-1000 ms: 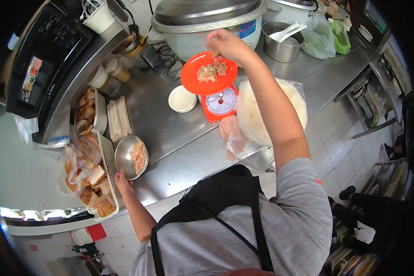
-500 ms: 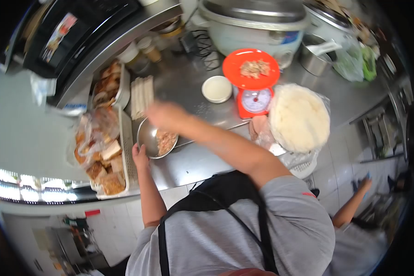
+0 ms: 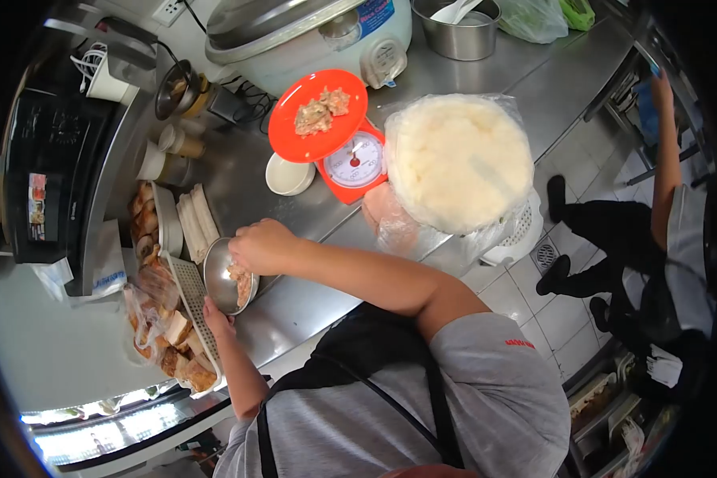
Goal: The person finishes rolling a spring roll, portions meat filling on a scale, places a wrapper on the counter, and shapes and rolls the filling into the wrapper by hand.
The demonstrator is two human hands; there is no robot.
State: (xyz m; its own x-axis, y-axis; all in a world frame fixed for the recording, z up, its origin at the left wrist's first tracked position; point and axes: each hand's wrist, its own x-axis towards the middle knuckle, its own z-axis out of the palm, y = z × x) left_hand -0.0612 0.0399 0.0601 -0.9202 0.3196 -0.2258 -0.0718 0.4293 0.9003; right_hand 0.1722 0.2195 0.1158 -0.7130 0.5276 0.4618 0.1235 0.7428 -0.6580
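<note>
A steel mixing bowl (image 3: 214, 273) with pinkish ground meat (image 3: 240, 285) in it sits tilted near the counter's front edge. My left hand (image 3: 217, 317) grips its near rim. Over the far right side of the bowl, my right hand (image 3: 264, 247) is closed, fingers bent down towards the inside; its fingertips are hidden, so I cannot make out what they hold. Beyond stands a red kitchen scale (image 3: 354, 163) carrying an orange-red plate (image 3: 288, 137) with clumps of meat mixture (image 3: 320, 111). A small white bowl (image 3: 289, 175) stands beside the scale.
To the left are a white basket (image 3: 190, 299) of browned bread pieces and pale rolled sticks (image 3: 197, 221). On the right sits a bagged round of white dough-like sheets (image 3: 460, 163). A rice cooker (image 3: 311, 48) stands behind. Another person (image 3: 653, 223) is at far right.
The view has swung, so the counter things appear shifted left and the other person shows more fully. My right hand, blurred above the bowl before, is now steady at its right side.
</note>
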